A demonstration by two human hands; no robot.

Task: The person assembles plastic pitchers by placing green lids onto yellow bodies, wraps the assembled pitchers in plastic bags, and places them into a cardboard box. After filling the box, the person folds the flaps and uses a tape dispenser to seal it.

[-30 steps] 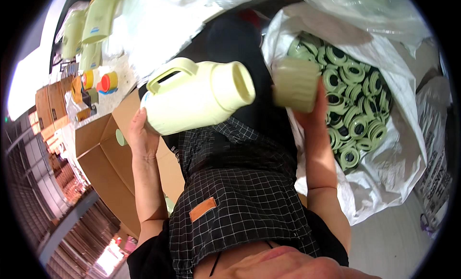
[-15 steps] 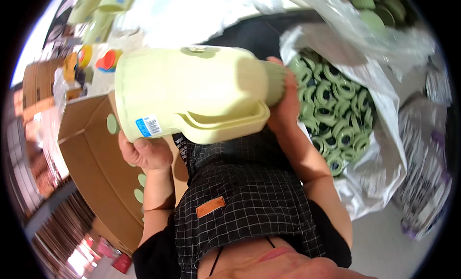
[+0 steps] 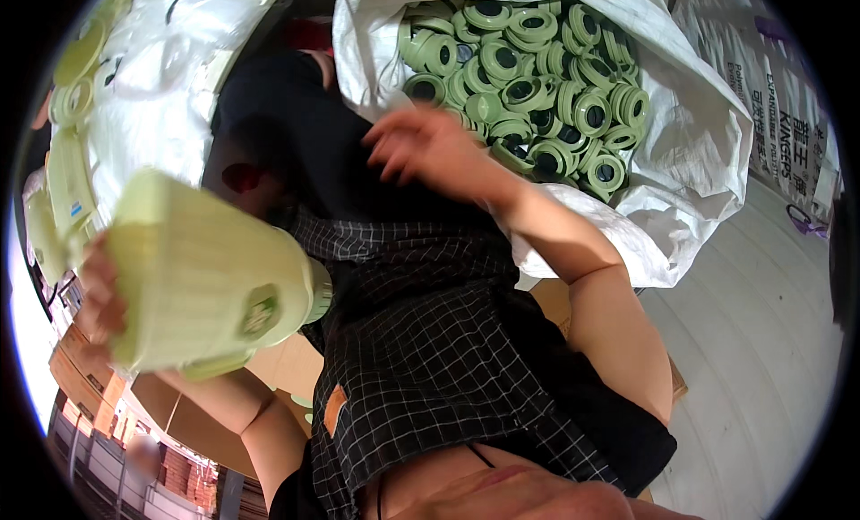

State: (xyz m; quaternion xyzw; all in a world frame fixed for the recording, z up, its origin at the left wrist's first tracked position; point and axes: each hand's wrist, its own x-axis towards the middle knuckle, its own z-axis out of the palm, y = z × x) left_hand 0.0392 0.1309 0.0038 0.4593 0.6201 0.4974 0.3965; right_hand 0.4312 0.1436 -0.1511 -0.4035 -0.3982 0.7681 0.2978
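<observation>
A pale green vacuum jug (image 3: 210,283) with a round emblem on its side lies tilted at the left, its narrow ribbed end (image 3: 320,292) pointing toward my apron. My left hand (image 3: 100,292) grips its broad base, the fingers wrapped round the far side. My right hand (image 3: 430,148) is off the jug, by the near left edge of a heap of green ring-shaped lids (image 3: 591,112) with dark centres. Its fingers are apart and somewhat blurred, with nothing visible in them. The lids fill an open white woven sack (image 3: 708,153).
More green jugs (image 3: 70,184) stand along the left beside clear plastic wrapping (image 3: 148,90) on a worktop. A cardboard box (image 3: 282,363) sits below the jug, partly hidden by my arm and apron. At the far right stands a printed plastic sack (image 3: 761,81).
The jug has swung to the left and turned, its narrow end now toward me. My right hand has let go of that end and moved to the lid sack. The view has shifted too.
</observation>
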